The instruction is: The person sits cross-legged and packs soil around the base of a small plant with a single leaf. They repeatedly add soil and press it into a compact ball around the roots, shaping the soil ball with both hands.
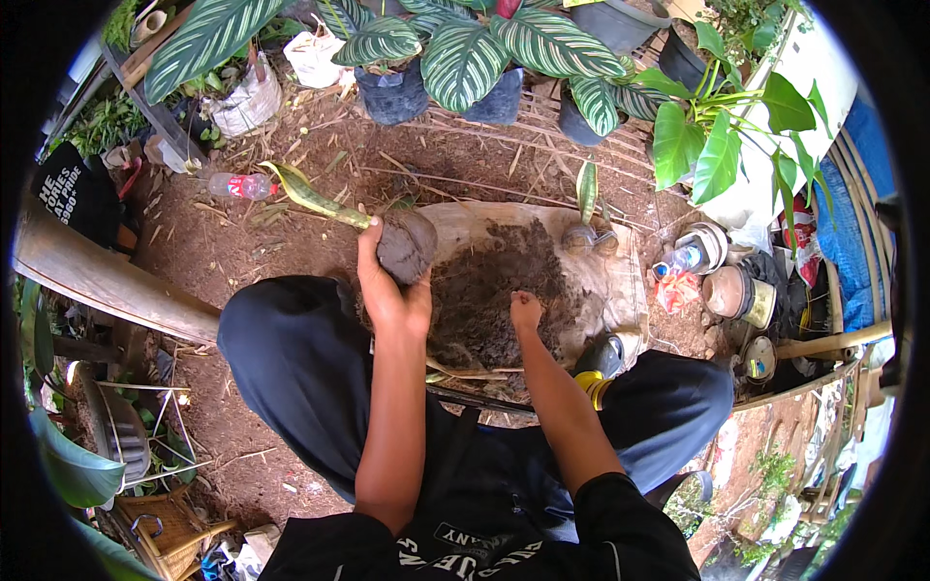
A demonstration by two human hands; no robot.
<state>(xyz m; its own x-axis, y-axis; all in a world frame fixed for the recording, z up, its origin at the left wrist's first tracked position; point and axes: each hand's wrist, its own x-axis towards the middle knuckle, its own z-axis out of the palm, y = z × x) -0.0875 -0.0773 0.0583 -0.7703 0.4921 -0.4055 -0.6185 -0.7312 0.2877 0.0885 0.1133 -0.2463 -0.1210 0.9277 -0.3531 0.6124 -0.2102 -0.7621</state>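
My left hand (396, 290) holds a rounded ball of dark soil (407, 245) from which a yellow-green variegated leaf (312, 197) sticks out to the upper left. Whether a pot or wrapping lies around the ball, I cannot tell. Over the dark loose soil (479, 290) on a pale sack sheet (617, 279), my right hand (525, 311) has its fingers curled together; whether they pinch any soil is not clear. Beyond it, on the sheet's far right part, stand two small clear containers (579, 238), with a short variegated leaf (587, 190) rising near them.
Potted striped-leaf plants (392, 94) line the far side. A plastic bottle (243, 186) with a red label lies at the left on bare earth. Stacked pots (726, 290) and a water bottle (679, 261) are at the right. A curved bamboo pole (116, 279) reaches my left knee.
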